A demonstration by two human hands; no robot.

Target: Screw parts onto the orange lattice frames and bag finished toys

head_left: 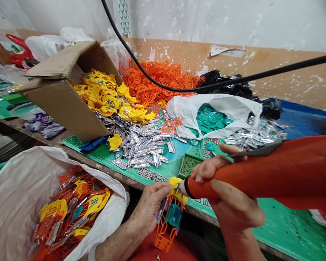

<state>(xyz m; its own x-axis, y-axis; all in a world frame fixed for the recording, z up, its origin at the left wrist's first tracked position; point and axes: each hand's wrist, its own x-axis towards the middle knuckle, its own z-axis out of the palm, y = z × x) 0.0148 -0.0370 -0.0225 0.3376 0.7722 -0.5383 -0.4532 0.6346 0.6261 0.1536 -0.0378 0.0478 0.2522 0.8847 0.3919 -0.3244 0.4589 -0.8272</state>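
Note:
My left hand [152, 204] pinches a bunch of plastic pieces [171, 214]: a yellow piece, a teal piece, a silver strip and an orange lattice hanging below. My right hand [222, 192] grips a thick orange tool handle [250, 177] with a black collar, and its tip touches the yellow piece. A flat dark metal blade [256, 150] lies along the top of the handle, and its far end is out of sight. Part of the tool's tip is hidden by the bunch.
A white sack [21, 192] of mixed plastic pieces stands at lower left. On the green-topped bench [285, 224] lie yellow, orange, silver and teal piles, a tipped cardboard box [62, 101] and a green perforated tray [188, 165]. A black cable [206, 87] crosses above.

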